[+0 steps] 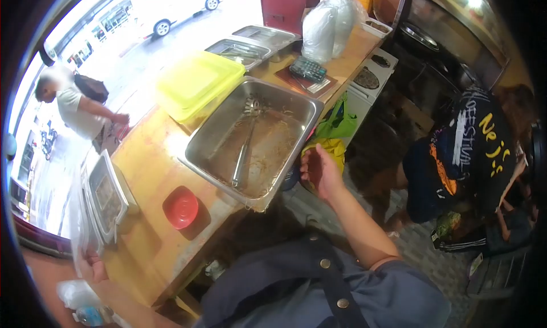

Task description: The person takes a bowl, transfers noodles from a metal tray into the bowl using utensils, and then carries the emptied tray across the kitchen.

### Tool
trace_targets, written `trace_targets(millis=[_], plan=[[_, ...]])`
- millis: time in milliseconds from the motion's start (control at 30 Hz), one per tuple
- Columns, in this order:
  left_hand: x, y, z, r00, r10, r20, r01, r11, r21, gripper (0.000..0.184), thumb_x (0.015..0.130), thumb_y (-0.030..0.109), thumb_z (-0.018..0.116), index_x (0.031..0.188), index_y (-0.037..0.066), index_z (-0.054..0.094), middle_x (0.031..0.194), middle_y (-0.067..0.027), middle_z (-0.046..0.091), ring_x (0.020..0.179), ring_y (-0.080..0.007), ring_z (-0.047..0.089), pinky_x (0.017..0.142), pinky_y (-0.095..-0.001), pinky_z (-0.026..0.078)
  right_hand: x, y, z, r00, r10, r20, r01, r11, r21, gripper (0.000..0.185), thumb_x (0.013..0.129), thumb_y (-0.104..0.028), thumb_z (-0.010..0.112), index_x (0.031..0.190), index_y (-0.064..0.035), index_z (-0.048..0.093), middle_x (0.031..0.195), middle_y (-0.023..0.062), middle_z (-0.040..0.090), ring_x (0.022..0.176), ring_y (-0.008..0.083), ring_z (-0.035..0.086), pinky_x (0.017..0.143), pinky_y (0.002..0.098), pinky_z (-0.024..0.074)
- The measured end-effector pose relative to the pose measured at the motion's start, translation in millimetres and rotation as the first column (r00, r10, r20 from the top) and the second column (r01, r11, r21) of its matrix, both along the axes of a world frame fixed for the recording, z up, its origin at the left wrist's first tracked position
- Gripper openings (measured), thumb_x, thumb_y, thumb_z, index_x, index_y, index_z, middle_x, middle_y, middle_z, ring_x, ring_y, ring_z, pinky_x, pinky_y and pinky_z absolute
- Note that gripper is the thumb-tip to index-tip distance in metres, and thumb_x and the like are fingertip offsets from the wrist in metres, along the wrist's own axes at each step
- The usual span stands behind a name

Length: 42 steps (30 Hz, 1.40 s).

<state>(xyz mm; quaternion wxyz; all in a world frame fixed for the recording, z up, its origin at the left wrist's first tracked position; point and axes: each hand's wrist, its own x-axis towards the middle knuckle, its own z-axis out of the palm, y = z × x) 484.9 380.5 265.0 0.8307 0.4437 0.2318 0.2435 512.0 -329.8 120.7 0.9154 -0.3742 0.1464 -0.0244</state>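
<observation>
A short-sleeved dark blue-grey shirt (393, 299) with round metallic buttons (325, 263).

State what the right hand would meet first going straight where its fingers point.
Most likely the large rectangular silvery metal pan, at its nearby side; depth is unclear, so the right hand could instead pass below the rim.

A long pronged metal server (245, 148) lay inside a rectangular metal pan (228, 111), right of 1 red plastic bowl (180, 207).

Your R grip (323, 173)'s fingers (306, 167) loosely curled, R forearm (363, 225) fwd; L arm (128, 299) out sideways, L grip (97, 266) partly hidden.
</observation>
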Motion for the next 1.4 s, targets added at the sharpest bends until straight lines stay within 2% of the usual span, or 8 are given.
trace_targets(millis=[200,400,667,700,900,1067,1200,1400], plan=[[-51,-165,54,0.973,0.142,0.182,-0.187,0.946,0.266,0.035,0.100,0.012,0.053,0.129,-0.008,0.053,0.133,-0.0210,0.058,0.110,-0.0243,0.065,0.101,-0.0343,0.053,19,-37,6,0.960,-0.265,-0.086,0.261,0.964,-0.058,0.030,0.098,-0.043,0.055,0.099,-0.0124,0.057,0.088,0.0024,0.058,0.073,0.0186,0.057,0.062,0.0336,0.0456],[-19,-282,37,0.983,0.049,0.178,-0.185,0.237,0.954,0.035,0.100,0.008,0.052,0.130,-0.011,0.053,0.136,-0.0241,0.055,0.123,-0.0279,0.057,0.107,-0.0372,0.045,59,-91,14,0.974,-0.226,-0.001,0.224,0.965,-0.139,0.036,0.099,-0.047,0.050,0.106,-0.0122,0.057,0.090,0.0015,0.058,0.074,0.0183,0.058,0.063,0.0342,0.0478],[40,-384,-19,0.933,-0.361,-0.004,0.078,0.192,0.978,0.030,0.100,0.013,0.048,0.119,-0.008,0.060,0.126,-0.0194,0.062,0.126,-0.0321,0.053,0.103,-0.0445,0.046,115,-143,37,0.950,0.271,0.157,-0.266,0.963,-0.053,0.067,0.101,-0.061,0.028,0.130,-0.0069,0.055,0.120,0.0094,0.064,0.102,0.0222,0.064,0.083,0.0397,0.0535],[52,-388,-33,0.908,-0.415,0.055,-0.141,-0.180,0.973,0.022,0.097,0.011,0.052,0.112,-0.002,0.062,0.126,-0.0199,0.062,0.124,-0.0365,0.055,0.101,-0.0453,0.048,117,-131,46,0.950,0.258,0.174,-0.256,0.966,-0.031,0.070,0.101,-0.063,0.027,0.133,-0.0055,0.053,0.123,0.0098,0.063,0.107,0.0227,0.064,0.086,0.0393,0.0543],[75,-395,-59,0.976,-0.216,0.030,-0.154,-0.581,0.799,0.027,0.091,0.002,0.054,0.118,0.004,0.058,0.131,-0.0164,0.061,0.110,-0.0382,0.064,0.096,-0.0432,0.051,130,-129,32,0.903,0.411,0.125,-0.407,0.912,-0.059,0.070,0.103,-0.058,0.030,0.135,0.0002,0.051,0.126,0.0111,0.063,0.113,0.0199,0.062,0.094,0.0345,0.0521],[72,-385,-43,0.885,0.329,-0.328,0.400,-0.180,0.899,0.042,0.097,0.007,0.045,0.139,0.008,0.049,0.141,-0.0148,0.052,0.097,-0.0263,0.065,0.083,-0.0326,0.053,146,-123,14,0.921,0.374,0.112,-0.314,0.880,-0.356,0.040,0.102,-0.034,0.049,0.125,-0.0032,0.060,0.113,0.0093,0.065,0.101,0.0198,0.063,0.091,0.0347,0.0500],[131,-335,-91,0.855,-0.384,-0.349,0.504,0.776,0.380,0.056,0.103,0.034,0.045,0.148,0.003,0.037,0.142,-0.0163,0.048,0.121,-0.0278,0.050,0.102,-0.0357,0.041,163,-114,-4,0.937,0.342,0.076,-0.267,0.838,-0.477,0.037,0.095,-0.036,0.058,0.105,-0.0006,0.064,0.094,0.0145,0.064,0.094,0.0259,0.062,0.084,0.0376,0.0487],[227,-442,-145,0.569,-0.718,-0.401,0.816,0.555,0.165,0.063,0.102,0.045,0.049,0.147,0.002,0.038,0.141,-0.0167,0.047,0.127,-0.0291,0.047,0.108,-0.0379,0.037,126,-117,-8,0.977,0.173,0.127,-0.059,0.786,-0.616,0.043,0.088,-0.038,0.067,0.100,0.0030,0.062,0.093,0.0178,0.065,0.086,0.0279,0.063,0.080,0.0400,0.0490]])
